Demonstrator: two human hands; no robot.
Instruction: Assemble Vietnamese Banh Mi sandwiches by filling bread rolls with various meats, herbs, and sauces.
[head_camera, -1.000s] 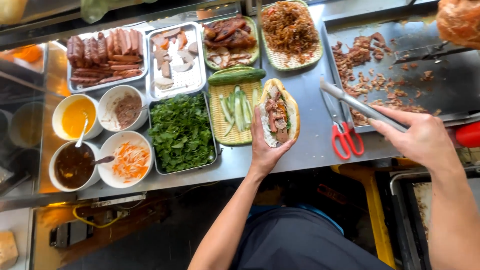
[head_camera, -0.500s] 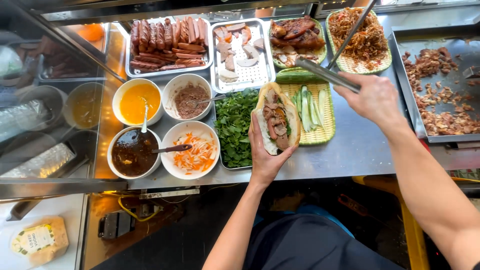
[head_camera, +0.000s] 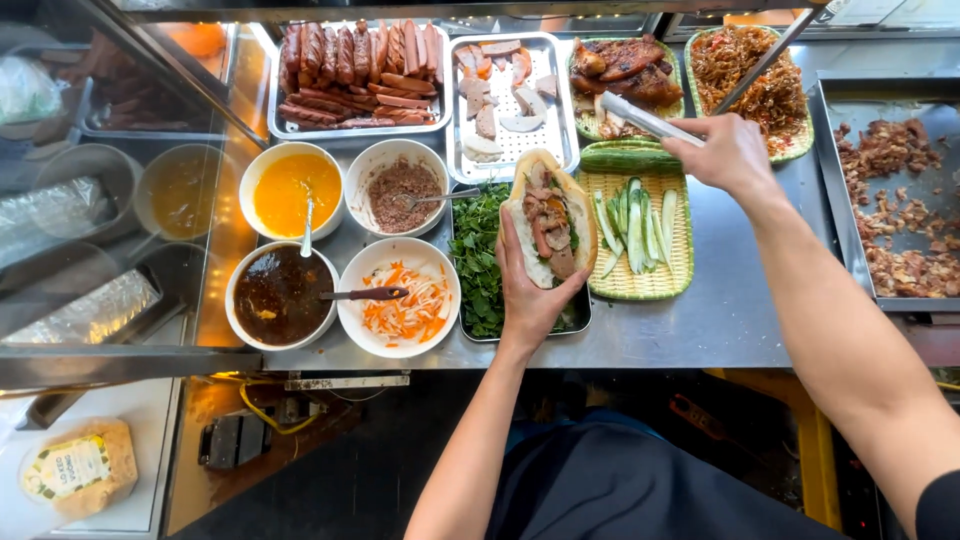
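The tongs (head_camera: 700, 95) run off the top edge, their near tips hidden over the roast meat (head_camera: 625, 65). The griddle tray (head_camera: 850, 200) is cut by the right edge. The left hand (head_camera: 530, 290) covers the sandwich's (head_camera: 548, 220) underside.

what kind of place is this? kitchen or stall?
Likely a street-food sandwich stall. A steel counter behind a glass case holds trays of sausages and bowls of sauce. The left hand holds a filled baguette; the right hand holds tongs.

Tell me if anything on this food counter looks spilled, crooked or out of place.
Nothing stands out. The left hand cups the filled sandwich upright, the right hand holds metal tongs, and the bowls and trays sit orderly with their food inside.
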